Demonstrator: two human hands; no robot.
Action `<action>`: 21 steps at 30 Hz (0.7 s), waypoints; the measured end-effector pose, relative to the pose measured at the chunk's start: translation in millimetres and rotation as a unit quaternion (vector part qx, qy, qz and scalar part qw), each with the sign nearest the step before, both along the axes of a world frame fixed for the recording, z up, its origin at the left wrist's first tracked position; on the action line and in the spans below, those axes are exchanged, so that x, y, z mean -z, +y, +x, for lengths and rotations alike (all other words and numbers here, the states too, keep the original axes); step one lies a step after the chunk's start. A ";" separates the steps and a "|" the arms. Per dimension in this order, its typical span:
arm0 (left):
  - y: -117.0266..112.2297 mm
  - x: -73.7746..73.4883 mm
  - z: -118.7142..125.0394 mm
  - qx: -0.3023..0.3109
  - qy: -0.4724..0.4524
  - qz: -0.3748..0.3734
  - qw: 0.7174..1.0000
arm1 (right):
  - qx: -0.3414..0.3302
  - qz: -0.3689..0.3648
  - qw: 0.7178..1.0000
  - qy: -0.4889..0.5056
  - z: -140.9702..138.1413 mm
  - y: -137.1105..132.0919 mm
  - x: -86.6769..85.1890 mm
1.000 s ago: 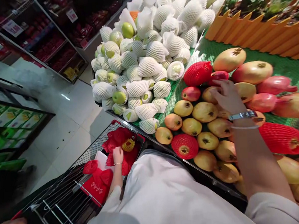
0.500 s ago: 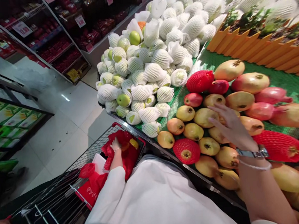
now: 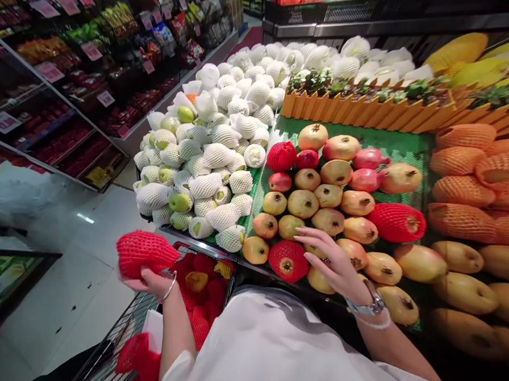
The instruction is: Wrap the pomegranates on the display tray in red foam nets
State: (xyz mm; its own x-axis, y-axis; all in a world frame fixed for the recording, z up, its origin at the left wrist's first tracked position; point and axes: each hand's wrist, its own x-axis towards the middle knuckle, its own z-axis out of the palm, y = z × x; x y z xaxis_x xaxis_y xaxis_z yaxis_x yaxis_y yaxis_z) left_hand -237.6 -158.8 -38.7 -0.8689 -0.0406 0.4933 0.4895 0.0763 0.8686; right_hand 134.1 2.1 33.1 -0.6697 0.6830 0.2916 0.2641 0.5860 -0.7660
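Observation:
My left hand [image 3: 150, 281] is raised above the shopping cart [image 3: 109, 357] and grips a red foam net sleeve [image 3: 144, 252]. My right hand [image 3: 332, 260], with a watch on the wrist, rests with curled fingers on the yellow-red pomegranates [image 3: 319, 201] at the front of the display, touching a fruit under the palm. A pomegranate in a red net [image 3: 288, 261] lies just left of that hand. More red nets and a netted fruit [image 3: 199, 281] lie in the cart.
White-netted green fruit [image 3: 202, 165] are piled left of the pomegranates on green matting. Orange-netted fruit [image 3: 467, 173] lie at the right. An orange picket divider [image 3: 361, 108] stands behind. Store shelves [image 3: 61, 92] line the aisle at left.
My left hand has come up out of the cart with a red net. My right hand has drawn back to the front fruits. The view has tilted up.

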 end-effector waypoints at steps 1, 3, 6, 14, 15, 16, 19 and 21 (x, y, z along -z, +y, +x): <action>11.0 -16.7 13.4 0.014 0.051 0.059 0.997 | 0.000 -0.003 1.000 0.029 -2.3 -5.6 -3.1; 32.5 -42.5 43.8 0.081 0.110 0.082 0.987 | -0.012 -0.009 0.995 0.094 -7.3 -16.9 -11.0; 60.3 -61.9 88.9 0.126 0.134 0.079 0.980 | -0.098 -0.008 0.983 0.155 -17.1 -33.4 -22.4; 80.7 -61.5 144.9 0.346 0.140 0.029 0.927 | -0.033 0.054 0.981 0.185 -39.5 -57.1 -10.5; 79.3 -59.3 146.0 0.368 0.132 0.024 0.920 | 0.005 0.046 0.981 0.190 -39.3 -57.3 -5.9; 77.7 -57.1 146.6 0.383 0.124 0.021 0.915 | 0.041 0.038 0.979 0.196 -38.9 -56.9 -1.2; 73.3 -50.4 148.5 0.389 0.106 0.012 0.915 | 0.099 0.028 0.976 0.193 -39.3 -52.5 11.9; 70.6 -46.7 150.8 0.378 0.103 -0.002 0.920 | 0.088 0.018 0.981 0.175 -42.6 -48.1 19.9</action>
State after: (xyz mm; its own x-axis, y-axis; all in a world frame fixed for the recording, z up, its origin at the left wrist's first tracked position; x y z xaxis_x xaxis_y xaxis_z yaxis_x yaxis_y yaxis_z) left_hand -86.8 -88.2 8.0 -0.5364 0.5385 0.6499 0.5588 -0.3504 0.7516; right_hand 91.5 -46.0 13.2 -0.3969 0.7645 0.5079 0.0892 0.5828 -0.8077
